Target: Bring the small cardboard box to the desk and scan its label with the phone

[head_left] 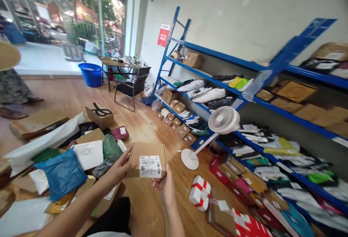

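Both hands pinch a small cardboard parcel [147, 160] at lower centre: left hand [119, 168] fingers on its left edge, right hand [165, 186] under its right corner. Bare wooden floor [152, 128] lies open beyond, between the parcel pile [67, 153] left and blue shelving [244, 95] right.

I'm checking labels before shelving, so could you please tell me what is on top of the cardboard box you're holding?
A white barcode label sits on the cardboard box; its print is too small to read.
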Motion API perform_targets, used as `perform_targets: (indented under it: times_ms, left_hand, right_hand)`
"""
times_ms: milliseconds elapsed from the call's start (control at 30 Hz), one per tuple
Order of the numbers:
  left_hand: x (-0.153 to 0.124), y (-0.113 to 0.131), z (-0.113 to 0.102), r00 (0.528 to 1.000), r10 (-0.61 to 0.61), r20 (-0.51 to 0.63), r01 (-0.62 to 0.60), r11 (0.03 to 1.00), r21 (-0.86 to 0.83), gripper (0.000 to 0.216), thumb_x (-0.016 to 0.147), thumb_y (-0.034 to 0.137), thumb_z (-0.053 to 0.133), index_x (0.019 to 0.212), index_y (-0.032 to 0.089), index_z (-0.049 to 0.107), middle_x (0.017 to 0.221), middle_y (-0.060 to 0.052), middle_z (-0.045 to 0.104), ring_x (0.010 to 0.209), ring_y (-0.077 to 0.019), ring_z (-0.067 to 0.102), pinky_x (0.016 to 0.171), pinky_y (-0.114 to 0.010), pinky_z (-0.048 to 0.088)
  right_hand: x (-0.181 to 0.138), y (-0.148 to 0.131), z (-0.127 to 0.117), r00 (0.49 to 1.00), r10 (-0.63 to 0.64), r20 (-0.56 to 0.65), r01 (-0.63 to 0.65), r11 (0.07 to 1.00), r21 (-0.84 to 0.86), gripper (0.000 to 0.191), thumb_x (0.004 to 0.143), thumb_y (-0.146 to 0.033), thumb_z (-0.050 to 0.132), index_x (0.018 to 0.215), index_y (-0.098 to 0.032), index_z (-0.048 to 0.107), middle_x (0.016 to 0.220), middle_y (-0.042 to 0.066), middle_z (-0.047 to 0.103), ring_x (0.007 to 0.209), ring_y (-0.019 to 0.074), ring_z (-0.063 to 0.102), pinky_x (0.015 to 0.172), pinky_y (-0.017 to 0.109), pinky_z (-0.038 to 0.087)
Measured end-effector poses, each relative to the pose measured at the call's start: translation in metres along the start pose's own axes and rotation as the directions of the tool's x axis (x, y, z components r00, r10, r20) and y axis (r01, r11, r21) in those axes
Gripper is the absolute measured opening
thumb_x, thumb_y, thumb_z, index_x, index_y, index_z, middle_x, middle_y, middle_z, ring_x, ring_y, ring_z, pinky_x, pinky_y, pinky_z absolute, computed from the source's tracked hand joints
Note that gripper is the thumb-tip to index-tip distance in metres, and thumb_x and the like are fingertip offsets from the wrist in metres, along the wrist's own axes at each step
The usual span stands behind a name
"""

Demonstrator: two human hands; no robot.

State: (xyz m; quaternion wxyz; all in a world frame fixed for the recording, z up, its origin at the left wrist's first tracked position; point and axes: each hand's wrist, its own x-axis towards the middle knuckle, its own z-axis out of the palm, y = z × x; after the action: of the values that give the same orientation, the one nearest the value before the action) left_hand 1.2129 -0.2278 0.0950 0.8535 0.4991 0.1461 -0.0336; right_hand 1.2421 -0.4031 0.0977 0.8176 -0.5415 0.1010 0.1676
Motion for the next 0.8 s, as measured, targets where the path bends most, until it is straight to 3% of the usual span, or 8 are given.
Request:
perform_targets:
  times_ms: [233,367,667,800]
  left_hand:
    - [0.147,0.039,0.018,0.996,0.017,-0.092,-0.026,0.995,-0.096,0.106,0.061,0.035,0.078,0.147,0.030,0.017,0.131,-0.010,0.057,0.097,-0.0258,0.065,0.075,-0.033,0.053]
    - [0.248,0.070,0.019,0.995,-0.030,-0.099,0.017,0.992,-0.123,0.109,0.060,0.034,0.079,0.148,0.029,0.015,0.124,-0.010,0.061,0.092,-0.0230,0.065,0.074,-0.032,0.052]
    - [0.426,0.166,0.009,0.968,-0.164,-0.191,0.139,0.981,-0.138,0.093,0.066,0.031,0.073,0.145,0.029,0.024,0.097,-0.003,0.067,0.070,-0.0126,0.059,0.058,-0.021,0.045]
    - [0.500,0.194,-0.015,0.964,-0.152,-0.219,0.116,0.978,-0.171,0.090,0.067,0.033,0.073,0.143,0.028,0.025,0.095,-0.003,0.067,0.074,-0.0132,0.059,0.058,-0.020,0.044]
  right_hand:
    - [0.165,-0.050,0.015,0.994,0.020,0.104,-0.014,0.998,-0.055,0.070,0.057,-0.080,0.057,0.072,-0.012,0.063,0.044,0.001,0.060,0.035,0.0090,0.046,0.039,0.020,0.034]
    - [0.272,-0.077,0.033,0.998,0.022,0.058,-0.017,0.996,-0.087,0.071,0.054,-0.082,0.057,0.070,-0.013,0.062,0.043,0.002,0.060,0.034,0.0098,0.045,0.037,0.020,0.031]
    - [0.456,-0.156,0.110,0.983,0.141,0.115,-0.120,0.977,-0.178,0.077,0.050,-0.085,0.057,0.070,-0.011,0.064,0.041,0.002,0.058,0.033,0.0084,0.045,0.037,0.019,0.029]
    - [0.542,-0.162,0.144,0.963,0.193,0.188,-0.159,0.970,-0.182,0.073,0.053,-0.081,0.060,0.073,-0.010,0.063,0.042,0.003,0.059,0.033,0.0075,0.045,0.038,0.018,0.029]
